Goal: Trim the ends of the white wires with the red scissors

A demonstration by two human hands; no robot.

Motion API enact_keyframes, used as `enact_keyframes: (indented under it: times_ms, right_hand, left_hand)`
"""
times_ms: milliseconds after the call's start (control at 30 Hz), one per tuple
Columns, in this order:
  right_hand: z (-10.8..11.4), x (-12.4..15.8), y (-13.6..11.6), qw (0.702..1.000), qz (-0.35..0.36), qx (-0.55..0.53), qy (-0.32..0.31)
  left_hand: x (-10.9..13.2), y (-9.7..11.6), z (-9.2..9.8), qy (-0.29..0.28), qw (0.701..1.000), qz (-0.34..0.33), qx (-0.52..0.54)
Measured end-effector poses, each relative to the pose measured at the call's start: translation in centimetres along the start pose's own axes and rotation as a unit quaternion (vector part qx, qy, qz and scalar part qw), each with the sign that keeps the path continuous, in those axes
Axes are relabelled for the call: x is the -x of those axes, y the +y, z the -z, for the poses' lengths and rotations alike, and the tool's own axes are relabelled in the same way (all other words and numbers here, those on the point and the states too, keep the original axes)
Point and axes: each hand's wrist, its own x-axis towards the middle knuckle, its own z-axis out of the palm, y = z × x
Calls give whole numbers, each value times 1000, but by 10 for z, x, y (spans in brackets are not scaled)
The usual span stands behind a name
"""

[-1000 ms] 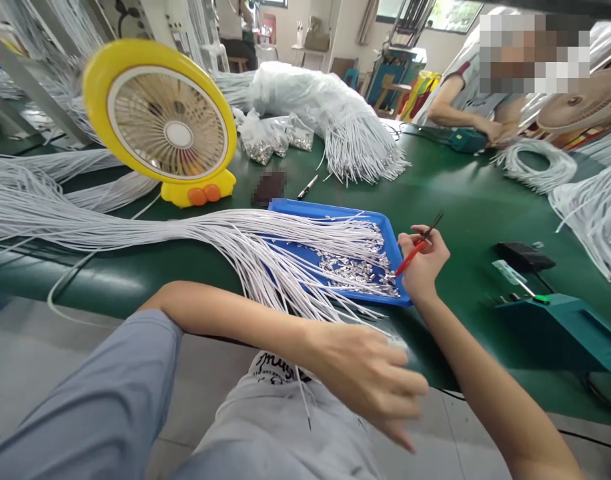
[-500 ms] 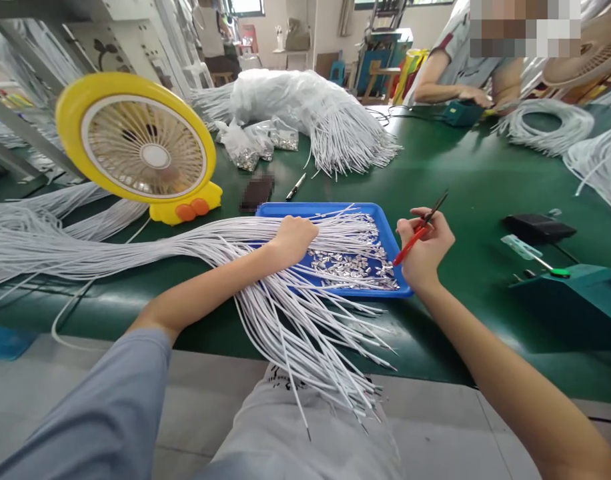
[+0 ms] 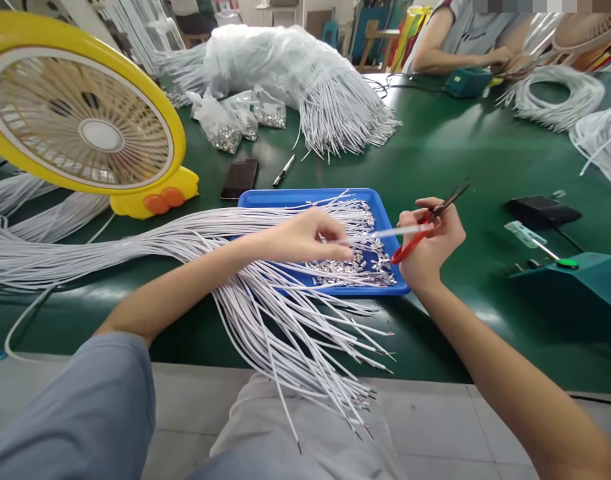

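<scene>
My left hand (image 3: 310,237) is closed over the blue tray (image 3: 394,291), with thumb and fingers on a single white cable (image 3: 385,233). That cable stretches, blurred, across to my right hand (image 3: 430,247), where its end meets the fingers. Wrapped in my right hand are red-handled scissors (image 3: 408,248), their dark blades pointing up and to the right. Beneath my left forearm lies a bundle of white cables (image 3: 185,230); some ends rest in the tray, others fan out over the table's front edge. Small silver metal parts (image 3: 335,272) are scattered in the tray.
A yellow fan (image 3: 175,183) stands at left. Behind the tray are a phone (image 3: 239,179), a pen (image 3: 284,171), bags of metal parts (image 3: 225,130) and a plastic-wrapped cable bundle (image 3: 285,67). A teal machine (image 3: 580,287) sits at right. Another person (image 3: 450,40) works across the table.
My left hand has shifted right from the bundle and drawn a white cable toward my right hand. The scissors stay in my right hand. The view has moved closer and down.
</scene>
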Motion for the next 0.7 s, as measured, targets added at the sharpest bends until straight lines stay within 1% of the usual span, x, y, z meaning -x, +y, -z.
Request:
enact_keyframes:
  times_ms: [67, 133, 200, 233, 267, 300, 333, 400, 433, 467, 500, 533, 600, 700]
  right_hand:
    - [0, 1, 2, 1000, -6, -5, -2]
    - [0, 2, 4, 1000, -13, -5, -9]
    - [-1, 3, 5, 1000, -18, -8, -18]
    - [-2, 4, 4, 1000, -19, -11, -22]
    - [-2, 5, 4, 999, -19, -15, -26]
    - [-2, 5, 3, 999, -19, -21, -31]
    - [-2, 6, 2, 999, -20, -26, -35]
    - [-3, 8, 0, 998, -27, -35, -45]
    - [-3, 8, -1, 998, -31, -38, -50]
    - [-3, 9, -2, 997, -35, -42, -54]
    - [-3, 10, -3, 997, -38, -46, -58]
    - [-3, 10, -5, 996, -42, -51, -65]
    - [-4, 13, -9, 993, -53, -66, -85]
    - [-4, 18, -17, 984, -78, -84, -134]
  left_hand:
    - [7, 8, -25, -81, 990, -17, 114]
    - [16, 14, -45, -125, 967, -3, 220]
    - [22, 16, -56, -174, 933, 33, 313]
    - [23, 14, -58, -184, 919, 43, 346]
    - [23, 11, -59, -175, 911, 44, 370]
    - [20, 7, -58, -144, 911, 35, 384]
    - [16, 1, -56, -90, 918, 18, 386]
    - [7, -11, -53, 42, 932, -16, 361]
    - [2, -15, -52, 96, 935, -26, 341]
    - [-1, -19, -51, 135, 935, -29, 326]
    - [-4, -22, -51, 157, 935, -25, 318]
    - [-5, -23, -52, 166, 933, -17, 320]
    - [-6, -23, -52, 159, 927, 11, 340]
    - [-5, -22, -51, 152, 917, 49, 366]
